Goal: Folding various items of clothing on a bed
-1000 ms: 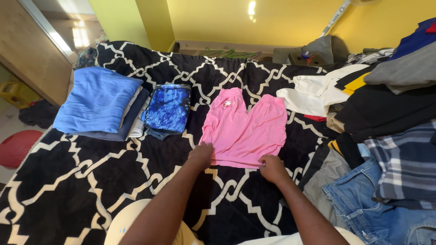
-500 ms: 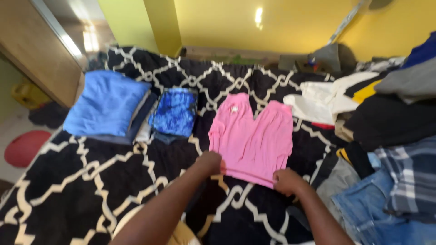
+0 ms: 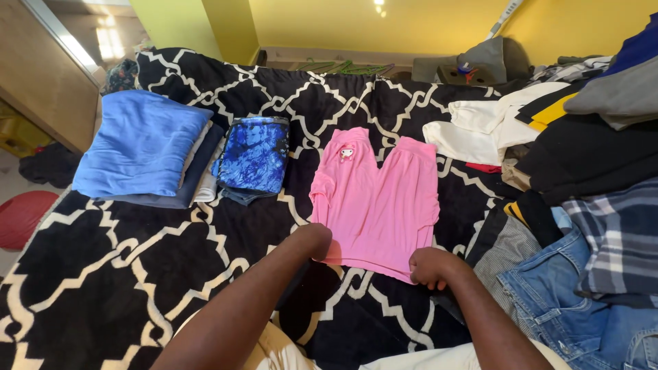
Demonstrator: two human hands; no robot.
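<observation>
A pink garment (image 3: 375,199) lies flat on a black blanket with a white lattice pattern (image 3: 123,267), its two sleeves pointing away from me and a small white patch near the left sleeve end. My left hand (image 3: 317,240) is closed on the garment's near left corner. At the near right corner, my right hand (image 3: 428,266) grips the hem with curled fingers.
Left of the pink garment sit a folded blue patterned piece (image 3: 255,156) and a stack topped by a light blue fold (image 3: 140,147). A heap of unfolded clothes fills the right side: white top (image 3: 480,127), black items, plaid shirt (image 3: 617,240), jeans (image 3: 569,308). A red object (image 3: 20,216) lies on the floor.
Both hands stay at the pink garment's near hem, closing on its two corners. My view has shifted slightly, moving the bed and clothes in the frame.
</observation>
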